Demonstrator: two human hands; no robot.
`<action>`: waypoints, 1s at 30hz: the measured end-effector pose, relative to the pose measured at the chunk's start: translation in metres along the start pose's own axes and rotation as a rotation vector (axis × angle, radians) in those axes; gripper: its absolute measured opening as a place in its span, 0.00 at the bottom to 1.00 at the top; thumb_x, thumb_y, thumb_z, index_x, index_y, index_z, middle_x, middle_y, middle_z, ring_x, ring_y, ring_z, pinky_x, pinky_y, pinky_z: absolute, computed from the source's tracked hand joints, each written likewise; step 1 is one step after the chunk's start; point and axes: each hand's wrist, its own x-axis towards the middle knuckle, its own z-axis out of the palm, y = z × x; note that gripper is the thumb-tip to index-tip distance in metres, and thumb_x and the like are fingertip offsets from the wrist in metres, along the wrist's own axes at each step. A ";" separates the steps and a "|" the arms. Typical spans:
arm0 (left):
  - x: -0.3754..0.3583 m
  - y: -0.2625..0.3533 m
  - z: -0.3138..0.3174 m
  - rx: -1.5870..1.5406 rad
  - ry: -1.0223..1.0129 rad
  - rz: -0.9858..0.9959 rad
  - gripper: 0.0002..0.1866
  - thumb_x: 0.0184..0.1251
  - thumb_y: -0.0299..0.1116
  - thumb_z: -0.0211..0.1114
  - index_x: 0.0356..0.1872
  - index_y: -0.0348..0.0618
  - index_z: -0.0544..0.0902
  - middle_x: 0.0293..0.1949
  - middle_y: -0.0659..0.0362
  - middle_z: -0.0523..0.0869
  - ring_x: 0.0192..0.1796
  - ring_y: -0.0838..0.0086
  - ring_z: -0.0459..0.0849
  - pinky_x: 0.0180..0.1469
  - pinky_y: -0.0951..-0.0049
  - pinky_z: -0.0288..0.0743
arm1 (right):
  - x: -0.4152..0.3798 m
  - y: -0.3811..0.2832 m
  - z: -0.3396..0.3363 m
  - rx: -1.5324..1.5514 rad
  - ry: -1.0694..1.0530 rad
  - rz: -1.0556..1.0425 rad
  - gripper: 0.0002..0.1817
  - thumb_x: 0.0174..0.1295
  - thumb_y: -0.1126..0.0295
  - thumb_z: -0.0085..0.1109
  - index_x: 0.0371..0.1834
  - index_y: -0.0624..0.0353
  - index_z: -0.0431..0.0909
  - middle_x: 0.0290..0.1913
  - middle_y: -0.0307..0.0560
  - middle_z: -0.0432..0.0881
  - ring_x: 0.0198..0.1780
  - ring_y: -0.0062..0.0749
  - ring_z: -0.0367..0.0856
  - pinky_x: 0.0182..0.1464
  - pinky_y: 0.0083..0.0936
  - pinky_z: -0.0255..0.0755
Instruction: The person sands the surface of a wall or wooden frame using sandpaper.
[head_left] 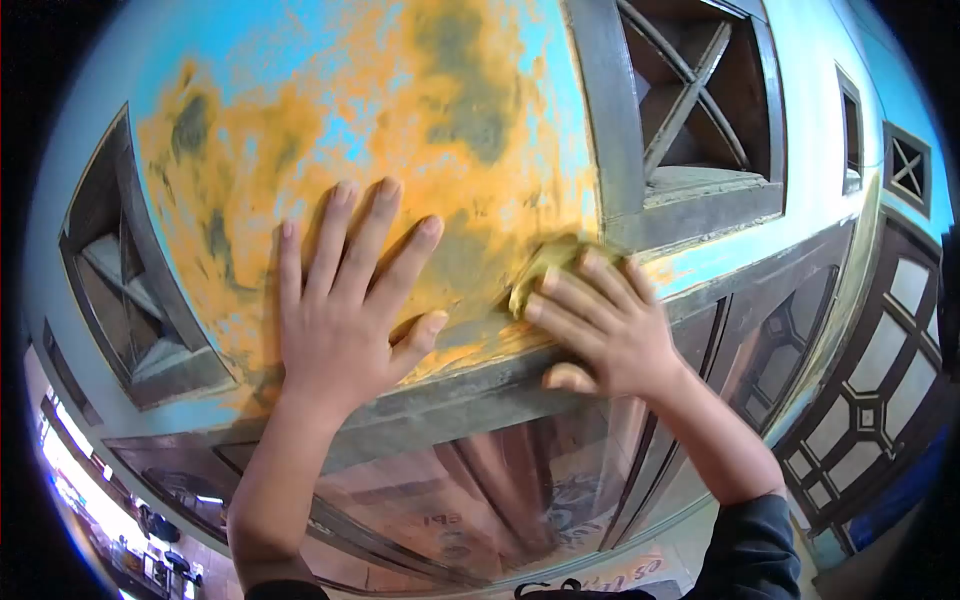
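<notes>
My left hand (350, 300) lies flat with fingers spread on the wall (330, 140), whose blue paint is patched with orange and grey. To its right, my right hand (605, 325) presses a yellowish sheet or cloth (545, 260) against the wall, just below the corner of a wooden vent frame. The sheet is bunched under and above the fingertips, blurred by motion, so its exact material is hard to tell. Nothing is held in my left hand.
A wooden vent frame with crossed bars (690, 95) is at the upper right, another (125, 280) at the left. Dark wooden framing with glass panes (480, 490) runs below my hands. A patterned door (865, 410) stands at the far right.
</notes>
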 end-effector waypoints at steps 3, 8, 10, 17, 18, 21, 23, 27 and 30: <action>0.001 0.001 0.000 -0.005 -0.004 -0.013 0.35 0.71 0.59 0.54 0.76 0.58 0.70 0.80 0.52 0.61 0.82 0.51 0.54 0.79 0.39 0.41 | 0.060 0.030 -0.026 -0.018 0.041 0.058 0.41 0.68 0.28 0.39 0.78 0.35 0.67 0.79 0.37 0.66 0.81 0.44 0.57 0.80 0.54 0.44; -0.007 0.001 0.000 -0.040 0.005 -0.036 0.35 0.71 0.59 0.54 0.75 0.54 0.71 0.80 0.51 0.61 0.82 0.50 0.55 0.79 0.38 0.40 | 0.060 0.002 -0.023 0.110 0.089 0.207 0.44 0.66 0.29 0.45 0.79 0.45 0.65 0.80 0.42 0.64 0.82 0.49 0.54 0.80 0.59 0.38; -0.018 0.001 0.002 -0.053 0.004 -0.041 0.36 0.72 0.59 0.53 0.75 0.53 0.71 0.80 0.51 0.61 0.82 0.48 0.55 0.79 0.38 0.39 | 0.012 -0.035 -0.009 0.173 -0.007 0.231 0.44 0.66 0.28 0.43 0.79 0.44 0.65 0.80 0.41 0.64 0.82 0.47 0.54 0.81 0.57 0.34; -0.045 0.016 0.014 -0.058 0.000 -0.024 0.36 0.74 0.60 0.51 0.76 0.51 0.68 0.79 0.48 0.62 0.82 0.43 0.52 0.79 0.35 0.37 | 0.017 -0.015 -0.022 0.085 -0.035 0.237 0.40 0.67 0.34 0.48 0.79 0.41 0.65 0.79 0.39 0.64 0.81 0.47 0.56 0.80 0.56 0.41; -0.046 0.018 0.014 -0.066 -0.002 -0.023 0.36 0.74 0.60 0.51 0.76 0.50 0.68 0.79 0.47 0.62 0.82 0.43 0.53 0.79 0.35 0.37 | 0.038 -0.007 -0.028 0.074 0.007 0.249 0.40 0.67 0.36 0.51 0.79 0.42 0.65 0.79 0.40 0.64 0.81 0.48 0.56 0.80 0.57 0.42; -0.051 0.018 0.015 -0.081 -0.012 -0.022 0.36 0.73 0.60 0.52 0.75 0.49 0.69 0.79 0.46 0.61 0.82 0.43 0.52 0.79 0.35 0.36 | 0.057 -0.002 -0.028 0.083 0.069 0.290 0.41 0.66 0.40 0.56 0.79 0.46 0.63 0.79 0.44 0.63 0.81 0.51 0.56 0.79 0.60 0.44; -0.056 0.019 0.014 -0.092 -0.019 -0.034 0.36 0.73 0.59 0.53 0.74 0.48 0.70 0.79 0.46 0.61 0.82 0.43 0.52 0.79 0.35 0.36 | 0.038 -0.020 -0.024 0.148 0.040 0.348 0.41 0.67 0.40 0.55 0.79 0.47 0.63 0.80 0.45 0.63 0.81 0.52 0.55 0.78 0.62 0.44; -0.061 0.022 0.016 -0.105 -0.016 -0.049 0.37 0.72 0.58 0.54 0.76 0.49 0.68 0.80 0.47 0.60 0.82 0.43 0.51 0.79 0.36 0.34 | -0.030 -0.070 -0.002 0.155 -0.054 0.453 0.40 0.69 0.35 0.47 0.78 0.47 0.67 0.80 0.45 0.63 0.82 0.52 0.54 0.80 0.62 0.32; -0.053 0.028 0.013 -0.085 -0.020 -0.071 0.37 0.72 0.58 0.53 0.77 0.48 0.67 0.80 0.48 0.59 0.83 0.44 0.50 0.79 0.36 0.33 | -0.008 -0.053 -0.010 0.166 -0.031 0.432 0.39 0.69 0.37 0.50 0.78 0.46 0.66 0.79 0.44 0.64 0.82 0.52 0.54 0.79 0.62 0.38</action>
